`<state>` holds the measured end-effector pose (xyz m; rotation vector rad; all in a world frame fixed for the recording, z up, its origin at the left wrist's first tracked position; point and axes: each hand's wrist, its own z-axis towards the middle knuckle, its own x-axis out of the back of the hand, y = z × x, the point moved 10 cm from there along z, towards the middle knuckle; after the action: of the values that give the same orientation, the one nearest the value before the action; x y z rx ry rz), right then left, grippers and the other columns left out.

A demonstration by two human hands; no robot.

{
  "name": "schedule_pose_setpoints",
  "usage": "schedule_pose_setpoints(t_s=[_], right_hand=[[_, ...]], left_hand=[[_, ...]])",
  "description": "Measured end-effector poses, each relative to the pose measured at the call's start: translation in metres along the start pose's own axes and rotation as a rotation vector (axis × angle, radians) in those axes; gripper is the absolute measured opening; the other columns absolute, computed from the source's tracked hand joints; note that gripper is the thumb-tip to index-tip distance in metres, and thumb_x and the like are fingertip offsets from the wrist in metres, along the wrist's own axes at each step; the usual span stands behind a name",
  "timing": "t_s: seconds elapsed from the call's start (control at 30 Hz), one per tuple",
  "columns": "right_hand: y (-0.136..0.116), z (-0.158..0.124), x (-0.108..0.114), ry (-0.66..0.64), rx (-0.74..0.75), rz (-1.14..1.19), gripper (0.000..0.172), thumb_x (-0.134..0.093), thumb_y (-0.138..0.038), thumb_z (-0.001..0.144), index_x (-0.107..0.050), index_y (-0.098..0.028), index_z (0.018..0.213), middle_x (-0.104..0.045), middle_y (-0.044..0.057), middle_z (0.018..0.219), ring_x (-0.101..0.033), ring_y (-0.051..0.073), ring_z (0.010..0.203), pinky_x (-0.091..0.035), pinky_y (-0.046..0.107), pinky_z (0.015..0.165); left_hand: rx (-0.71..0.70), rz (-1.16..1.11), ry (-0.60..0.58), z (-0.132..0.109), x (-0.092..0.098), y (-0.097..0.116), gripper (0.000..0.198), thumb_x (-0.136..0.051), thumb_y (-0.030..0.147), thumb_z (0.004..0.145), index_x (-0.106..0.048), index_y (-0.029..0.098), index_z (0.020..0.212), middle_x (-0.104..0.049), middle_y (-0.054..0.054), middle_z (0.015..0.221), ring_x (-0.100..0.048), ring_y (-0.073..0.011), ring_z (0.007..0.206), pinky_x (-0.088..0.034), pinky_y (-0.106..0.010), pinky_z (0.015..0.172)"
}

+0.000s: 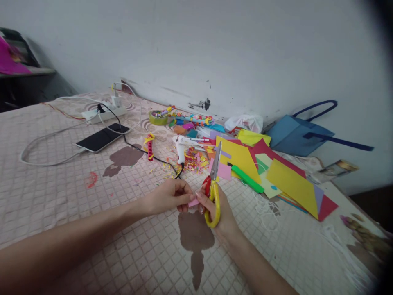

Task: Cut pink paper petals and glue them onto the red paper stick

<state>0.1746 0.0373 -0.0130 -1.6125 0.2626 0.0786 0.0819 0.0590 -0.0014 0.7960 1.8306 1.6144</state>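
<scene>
Low over the middle of the patterned table cover, my left hand [173, 196] pinches a small piece of pink paper [193, 203]. The fingertips of my right hand [219, 209] meet the same piece from the other side. A pair of scissors [214, 180] with red and yellow handles hangs on my right hand, its blades pointing up and away from me. Just beyond the hands lie a white glue gun [180, 149] and a heap of tiny paper scraps [196, 159]. A pink paper sheet [224, 170] rests behind the scissor blades.
Right of my hands lie a green cutter [247, 179], yellow paper sheets [293, 184] and white string [267, 211]. A blue bag [297, 135] leans at the wall. To the left are a phone [102, 137], a power strip [104, 114] and a black cord [144, 152]. Tape [158, 117] lies farther back.
</scene>
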Motion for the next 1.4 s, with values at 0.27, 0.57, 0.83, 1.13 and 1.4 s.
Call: schedule_pose_setpoints(t_s=[0.27,0.57,0.83,1.13,1.4], right_hand=[[-0.007,0.001,0.006,0.057,0.042,-0.079,0.03,-0.07,-0.03,0.071,-0.042,-0.021,0.077,-0.044,-0.008,0.062,-0.043,0.005,0.046,-0.036,0.016,0.04],[-0.004,0.001,0.004,0.032,0.052,-0.071,0.03,-0.07,-0.033,0.07,-0.044,-0.022,0.079,-0.044,-0.007,0.061,-0.041,0.007,0.047,-0.035,0.017,0.04],[0.0,0.0,0.004,0.018,0.056,0.015,0.027,-0.064,-0.041,0.076,-0.046,-0.022,0.08,-0.042,-0.008,0.057,-0.036,0.006,0.041,-0.03,0.018,0.038],[0.002,-0.01,-0.011,-0.161,0.076,-0.202,0.033,-0.051,-0.053,0.082,-0.052,-0.021,0.09,-0.044,-0.004,0.061,-0.04,0.009,0.048,-0.038,0.021,0.045],[-0.003,-0.008,-0.006,-0.113,0.14,-0.435,0.034,-0.042,-0.054,0.086,-0.04,-0.022,0.074,-0.035,-0.007,0.055,-0.035,0.007,0.041,-0.032,0.019,0.037]], left_hand=[[0.01,0.009,0.04,0.001,0.005,-0.003,0.027,-0.059,0.041,0.075,-0.051,0.016,0.069,-0.057,0.002,0.055,-0.055,-0.0088,0.049,-0.043,-0.019,0.048],[0.002,-0.008,0.082,0.003,0.011,-0.002,0.03,-0.063,0.043,0.072,-0.053,0.014,0.069,-0.058,0.001,0.057,-0.056,-0.0094,0.051,-0.043,-0.02,0.048],[-0.03,-0.224,0.275,0.003,0.038,0.0,0.028,-0.066,0.038,0.073,-0.053,0.014,0.076,-0.063,0.0,0.064,-0.057,-0.0087,0.054,-0.045,-0.021,0.055],[-0.056,-0.327,0.312,0.003,0.049,-0.002,0.024,-0.067,0.034,0.073,-0.053,0.014,0.076,-0.06,0.001,0.062,-0.052,-0.0058,0.05,-0.039,-0.017,0.049],[-0.127,-0.328,0.407,0.007,0.055,0.037,0.023,-0.068,0.033,0.071,-0.056,0.013,0.069,-0.059,0.0,0.065,-0.054,-0.008,0.059,-0.04,-0.018,0.053]])
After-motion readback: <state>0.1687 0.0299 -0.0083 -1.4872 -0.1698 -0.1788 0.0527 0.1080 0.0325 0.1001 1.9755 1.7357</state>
